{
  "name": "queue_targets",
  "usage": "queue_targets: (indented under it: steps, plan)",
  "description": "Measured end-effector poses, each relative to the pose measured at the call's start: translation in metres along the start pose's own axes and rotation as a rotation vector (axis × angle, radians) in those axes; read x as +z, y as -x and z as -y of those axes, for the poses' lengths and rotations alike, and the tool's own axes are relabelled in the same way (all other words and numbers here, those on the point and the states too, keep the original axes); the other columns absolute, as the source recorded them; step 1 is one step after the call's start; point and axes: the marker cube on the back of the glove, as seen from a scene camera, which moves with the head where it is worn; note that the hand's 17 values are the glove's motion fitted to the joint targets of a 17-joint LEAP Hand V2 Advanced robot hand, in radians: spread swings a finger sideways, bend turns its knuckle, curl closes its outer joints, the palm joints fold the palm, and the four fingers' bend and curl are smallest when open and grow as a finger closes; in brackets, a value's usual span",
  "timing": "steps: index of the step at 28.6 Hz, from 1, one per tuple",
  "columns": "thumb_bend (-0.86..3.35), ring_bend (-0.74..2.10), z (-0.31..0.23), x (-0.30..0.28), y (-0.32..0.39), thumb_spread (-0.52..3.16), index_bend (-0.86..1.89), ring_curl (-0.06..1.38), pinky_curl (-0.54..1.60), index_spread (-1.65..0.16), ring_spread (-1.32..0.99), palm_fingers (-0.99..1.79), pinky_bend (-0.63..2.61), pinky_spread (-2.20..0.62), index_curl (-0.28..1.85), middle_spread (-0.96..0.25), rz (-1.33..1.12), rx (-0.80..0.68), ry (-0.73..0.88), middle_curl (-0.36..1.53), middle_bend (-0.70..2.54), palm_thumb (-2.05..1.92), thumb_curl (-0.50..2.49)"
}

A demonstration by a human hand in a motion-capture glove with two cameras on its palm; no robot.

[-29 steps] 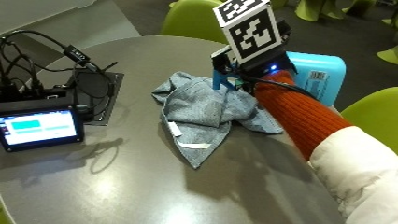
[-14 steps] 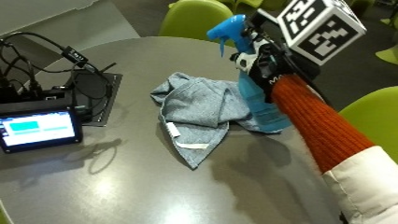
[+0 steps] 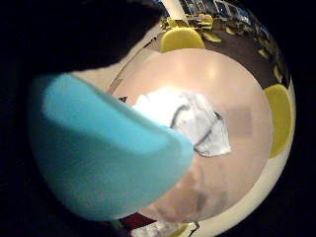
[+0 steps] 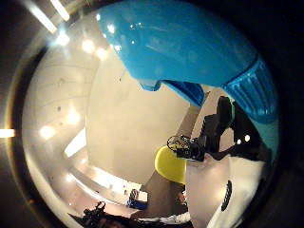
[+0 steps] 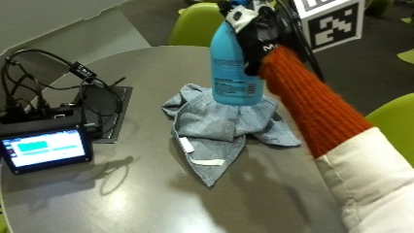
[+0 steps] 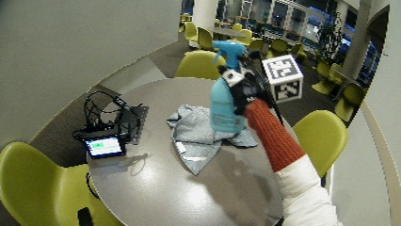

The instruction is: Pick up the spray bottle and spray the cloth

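My gloved right hand [image 5: 262, 31] grips a light blue spray bottle [image 5: 234, 68] round its neck and holds it upright in the air. The bottle's base hangs just over the far part of a crumpled grey-blue cloth [image 5: 216, 121] lying on the round grey table [image 5: 162, 194]. In the wide outside view the spray bottle [image 6: 225, 106] shows its blue trigger head above the hand [image 6: 244, 87], pointing away from the person. The bottle's body [image 3: 98, 153] fills much of the little finger side palm view, with the cloth [image 3: 192, 121] below it. The thumb side palm view shows the bottle's head [image 4: 180, 42].
At the table's left edge stand a small lit screen [image 5: 45, 148], a tangle of black cables [image 5: 39, 82] and a dark flat pad [image 5: 103, 109]. Yellow-green chairs [image 5: 197, 22] [image 5: 394, 126] surround the table. The table's near part is bare.
The hand gripped the bottle standing to the right of the cloth, lifted it off the table, and has carried it up and left over the cloth.
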Motion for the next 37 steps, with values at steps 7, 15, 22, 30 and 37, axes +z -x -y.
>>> queue_targets:
  steps: [7,15,22,30,37]
  plan:
    - [-0.01,0.37,0.012,0.043,0.011,1.0,0.18,0.49,0.3,-0.19,-0.15,0.84,0.11,-0.05,0.52,-0.06,0.059,0.008,0.055,0.54,0.37,1.0,0.67]
    - [-0.01,0.37,-0.004,0.101,-0.026,1.11,0.2,0.49,0.27,-0.18,-0.14,0.8,0.1,-0.02,0.53,-0.05,0.244,0.089,0.146,0.54,0.38,1.0,0.64]
    - [0.0,0.37,-0.005,0.116,-0.025,1.18,0.2,0.48,0.25,-0.18,-0.14,0.78,0.1,-0.01,0.53,-0.04,0.283,-0.012,0.154,0.54,0.39,1.01,0.62]
    - [-0.01,0.37,0.005,0.121,-0.054,1.25,0.2,0.48,0.23,-0.19,-0.14,0.77,0.1,-0.04,0.54,-0.04,0.281,-0.039,0.095,0.54,0.4,1.01,0.59]
    - [-0.02,0.37,0.001,0.136,-0.071,1.28,0.18,0.48,0.23,-0.21,-0.16,0.79,0.14,-0.08,0.53,-0.05,0.246,0.026,0.193,0.53,0.39,0.98,0.56]
